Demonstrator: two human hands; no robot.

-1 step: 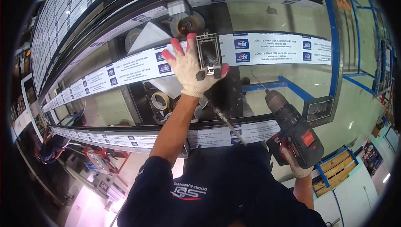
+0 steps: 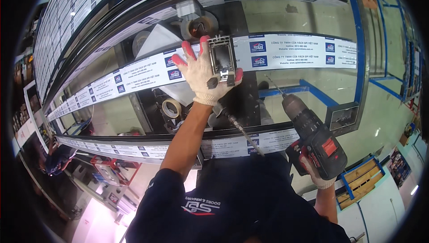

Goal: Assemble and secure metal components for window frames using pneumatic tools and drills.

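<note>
The left hand [image 2: 206, 74] clasps the rigid metal lock body [image 2: 222, 59] by its edges against the frame rail [image 2: 295, 50]. The right hand [image 2: 318, 171] grips the heavy cordless drill [image 2: 313, 138] by its handle.

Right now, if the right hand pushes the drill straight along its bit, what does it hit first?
Probably the taped white frame bar just right of the metal lock case; the drill in the right hand points up-left, depth unclear.
</note>
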